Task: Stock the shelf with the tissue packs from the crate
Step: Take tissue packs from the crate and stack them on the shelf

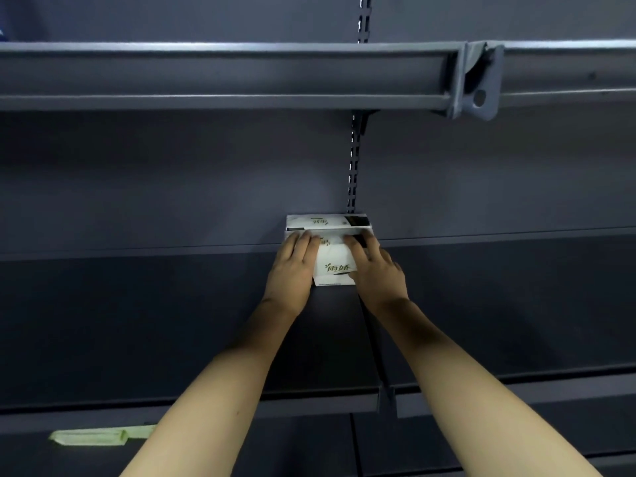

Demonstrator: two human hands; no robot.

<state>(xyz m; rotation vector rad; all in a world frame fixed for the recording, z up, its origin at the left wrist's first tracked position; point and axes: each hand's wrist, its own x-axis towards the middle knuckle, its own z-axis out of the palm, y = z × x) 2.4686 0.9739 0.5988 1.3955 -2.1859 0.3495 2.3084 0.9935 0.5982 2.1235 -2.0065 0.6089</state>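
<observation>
A white tissue pack (332,266) with green lettering lies on the dark grey shelf (172,321), at the back by the rear wall. A second white pack (327,222) stands just behind it against the wall. My left hand (292,270) lies flat over the front pack's left side, fingers straight. My right hand (373,266) covers its right side, fingers extended onto the top. Both forearms reach in from below. The crate is out of view.
An upper grey shelf (223,77) with a bracket (480,80) overhangs the space. A slotted upright (352,166) runs down the back wall. A pale green label strip (96,437) sits on the lower shelf's front edge at the left.
</observation>
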